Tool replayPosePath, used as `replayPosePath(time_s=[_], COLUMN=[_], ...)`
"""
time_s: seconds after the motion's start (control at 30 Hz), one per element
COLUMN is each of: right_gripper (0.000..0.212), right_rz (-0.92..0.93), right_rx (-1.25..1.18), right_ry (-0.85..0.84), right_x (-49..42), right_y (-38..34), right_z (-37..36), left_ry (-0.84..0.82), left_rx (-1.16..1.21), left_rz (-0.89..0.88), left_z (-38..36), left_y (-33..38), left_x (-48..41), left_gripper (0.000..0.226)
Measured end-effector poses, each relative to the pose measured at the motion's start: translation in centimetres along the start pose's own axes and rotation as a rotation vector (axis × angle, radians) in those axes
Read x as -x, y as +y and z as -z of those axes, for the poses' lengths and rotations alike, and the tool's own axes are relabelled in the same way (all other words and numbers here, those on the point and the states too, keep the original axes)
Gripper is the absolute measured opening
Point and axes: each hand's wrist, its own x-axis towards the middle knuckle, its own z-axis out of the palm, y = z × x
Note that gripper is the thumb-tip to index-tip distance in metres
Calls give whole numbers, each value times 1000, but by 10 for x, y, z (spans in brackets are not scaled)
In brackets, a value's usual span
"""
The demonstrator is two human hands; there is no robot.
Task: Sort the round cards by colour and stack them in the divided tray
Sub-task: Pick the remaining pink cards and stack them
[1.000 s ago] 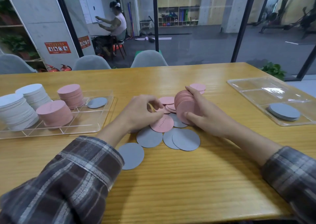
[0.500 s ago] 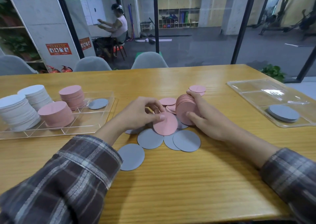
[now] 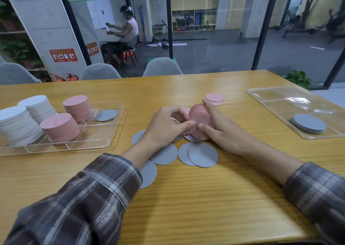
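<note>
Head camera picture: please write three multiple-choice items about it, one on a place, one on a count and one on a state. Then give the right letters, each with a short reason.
1. Where on the table is the tray that holds only grey cards?
A. at its left end
B. at its right end
C. on a chair

2. How many pink stacks stand in the left tray?
A. one
B. two
C. four

3. How does the right hand hold its pink cards?
A. flat on the palm
B. spread as a fan
C. as one stack, on edge

Answers:
1 B: the grey cards lie in the clear tray at the right end.
2 B: two pink stacks stand there beside two white stacks.
3 C: the cards are packed together and stand on edge in the grip.
</note>
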Motion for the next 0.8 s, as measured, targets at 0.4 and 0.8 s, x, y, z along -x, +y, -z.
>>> replayPosePath(time_s=[0.4,0.8], right_gripper=[67,61], right_rz=[-37,-80], right_rx=[155,54], right_ry=[109,111], right_x=[-1,3], right_y=[15,17], right_z=[14,19], left_ry=[-299,-145], left_rx=[-584,-468], left_rz=[-100,-187], left_z=[9,27], left_y=[-22,-25], left_x=[-22,-14], left_gripper=[60,8])
